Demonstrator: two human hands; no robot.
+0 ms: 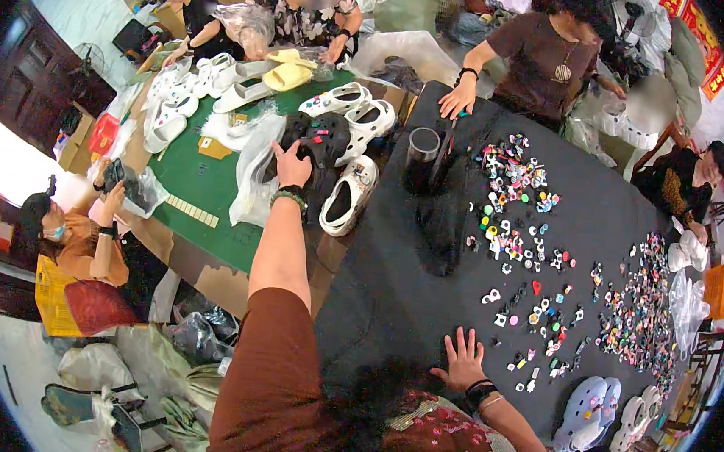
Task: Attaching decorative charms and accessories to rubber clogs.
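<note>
The left hand [292,169] is held out over the green tabletop [210,182], its fingers partly spread and bent at the edge of the black clogs [329,141]; whether a clog is gripped or only touched cannot be told, since the fingertips are lost against the dark shoes. The black clogs are set just beyond this hand and to its right, bunched close together, and the long axis of the clearest one is pointed roughly away from the body, much in line with the outstretched forearm. By far the nearer hand is the left; the right hand [461,368] is laid well apart, palm down and fingers fanned wide on the black cloth [389,317], with nothing seen in its grasp. A smooth, moulded look is given by the black clogs, which are rounded at the toe. To the right of the left hand, a white clog [350,196] with a deep, dark opening is seen, its surface matte and rubbery. To the left of the same hand, thin, crinkled plastic wrapping [252,179] is spread, pale and partly see-through. Beyond and to the right of the right hand, small charms [509,242] are scattered in many colours, some rounded and some irregular, over the soft, dull weave.
</note>
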